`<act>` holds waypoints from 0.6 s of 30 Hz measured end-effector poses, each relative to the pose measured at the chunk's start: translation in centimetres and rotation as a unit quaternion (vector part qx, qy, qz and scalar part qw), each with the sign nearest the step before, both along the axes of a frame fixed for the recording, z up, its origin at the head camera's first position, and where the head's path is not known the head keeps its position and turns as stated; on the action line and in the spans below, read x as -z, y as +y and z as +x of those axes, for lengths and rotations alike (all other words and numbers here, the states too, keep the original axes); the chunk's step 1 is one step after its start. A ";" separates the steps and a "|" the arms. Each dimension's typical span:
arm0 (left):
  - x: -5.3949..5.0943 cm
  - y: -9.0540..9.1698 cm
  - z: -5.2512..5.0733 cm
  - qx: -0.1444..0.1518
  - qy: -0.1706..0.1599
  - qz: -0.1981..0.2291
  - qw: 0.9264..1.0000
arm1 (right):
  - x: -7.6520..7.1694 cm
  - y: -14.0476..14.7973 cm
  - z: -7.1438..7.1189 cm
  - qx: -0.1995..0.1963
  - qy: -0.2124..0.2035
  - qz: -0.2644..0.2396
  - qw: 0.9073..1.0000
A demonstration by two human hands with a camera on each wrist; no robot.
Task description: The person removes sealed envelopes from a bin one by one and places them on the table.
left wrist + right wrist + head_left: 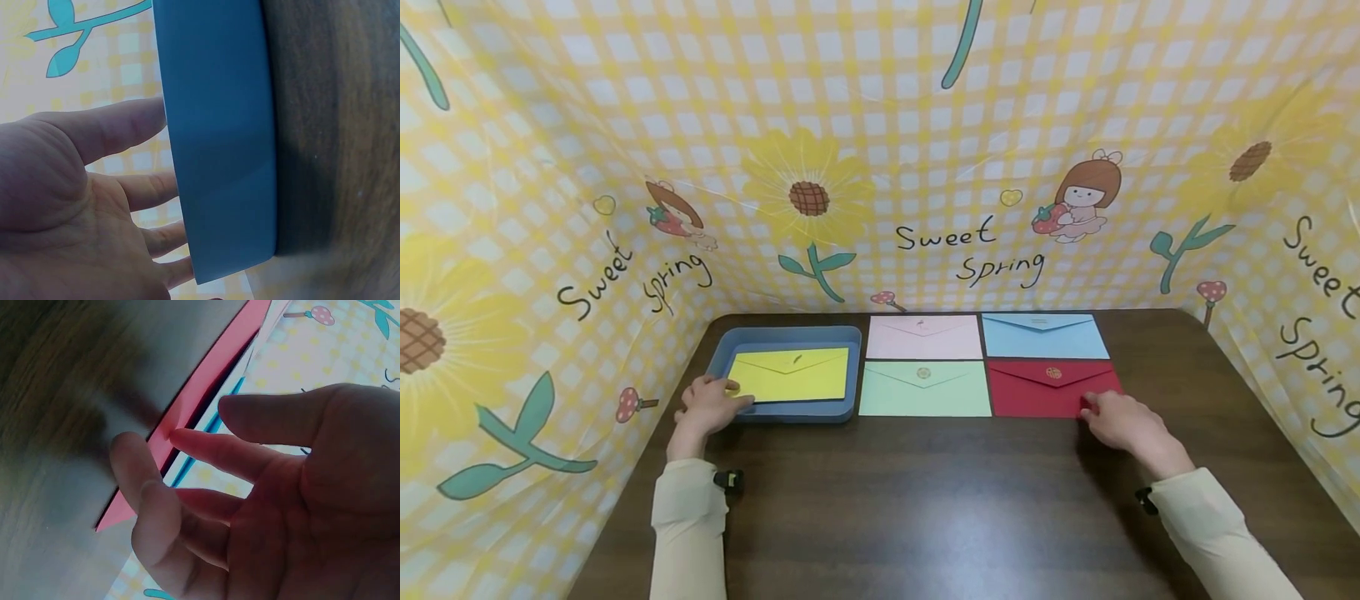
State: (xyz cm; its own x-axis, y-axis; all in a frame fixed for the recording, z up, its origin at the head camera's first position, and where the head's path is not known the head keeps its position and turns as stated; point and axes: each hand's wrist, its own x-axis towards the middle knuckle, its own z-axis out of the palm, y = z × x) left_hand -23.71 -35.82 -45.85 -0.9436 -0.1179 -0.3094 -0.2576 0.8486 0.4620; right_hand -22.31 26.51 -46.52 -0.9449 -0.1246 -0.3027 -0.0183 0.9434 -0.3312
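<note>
My left hand reaches over the left front corner of a shallow blue tray, thumb and fingers spread over its rim. Inside the tray lies a yellow envelope, its lower left corner by my fingertips. The left wrist view shows the tray's outer wall covering the fingertips. At the right end of a flat red envelope is my right hand. In the right wrist view one extended fingertip touches the red envelope; the other fingers bend loosely and nothing is pinched.
Beside the tray lie a pink envelope, a mint green envelope and a light blue envelope, arranged in a block with the red one. All rest on a dark wooden table. A yellow checked cloth surrounds the back and sides.
</note>
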 end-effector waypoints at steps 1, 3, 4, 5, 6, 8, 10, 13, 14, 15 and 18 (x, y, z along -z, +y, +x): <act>0.1 0.0 0.0 0.000 0.001 0.001 1.000 | 0.0 0.0 0.1 0.005 0.002 -0.006 1.000; 0.2 0.1 0.0 -0.003 0.003 0.002 1.000 | -0.1 -0.1 0.3 0.014 0.014 -0.017 1.000; 0.2 0.1 -0.1 -0.005 0.004 0.002 1.000 | -0.2 -0.2 0.4 0.021 0.023 -0.025 0.999; 0.3 0.2 -0.1 -0.007 0.008 0.002 1.000 | -0.2 -0.3 0.5 0.027 0.032 -0.033 0.999; 0.3 0.3 -0.1 -0.009 0.010 0.002 1.000 | -0.2 -0.5 0.6 0.033 0.042 -0.040 0.998; 0.3 0.4 -0.1 -0.012 0.014 0.003 1.000 | -0.2 -1.0 0.7 0.037 0.063 -0.051 0.996; 0.5 0.4 -0.2 -0.011 0.017 0.006 1.000 | -0.2 -1.6 0.8 0.035 0.079 -0.061 0.994; 0.5 0.2 -0.2 -0.003 0.015 0.003 1.000 | -0.5 -3.0 0.7 0.017 0.099 -0.070 0.992; 0.6 0.2 -0.2 -0.002 0.014 0.003 1.000 | -0.7 -3.6 0.7 0.010 0.103 -0.074 0.992; 0.6 0.1 -0.2 0.000 0.014 0.002 1.000 | -1.0 -4.2 0.7 0.004 0.106 -0.078 0.991; 0.4 0.3 -0.1 -0.001 0.012 0.000 1.000 | -1.7 -6.3 0.6 -0.009 0.110 -0.089 0.990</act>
State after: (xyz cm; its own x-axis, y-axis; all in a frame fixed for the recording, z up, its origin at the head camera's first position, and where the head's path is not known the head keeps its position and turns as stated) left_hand -23.84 -35.50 -46.24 -0.9505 -0.1201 -0.2864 -0.2484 0.8478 0.4686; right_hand -21.72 20.25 -44.80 -0.9829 -0.1739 -0.0613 -0.1241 0.8698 -0.4776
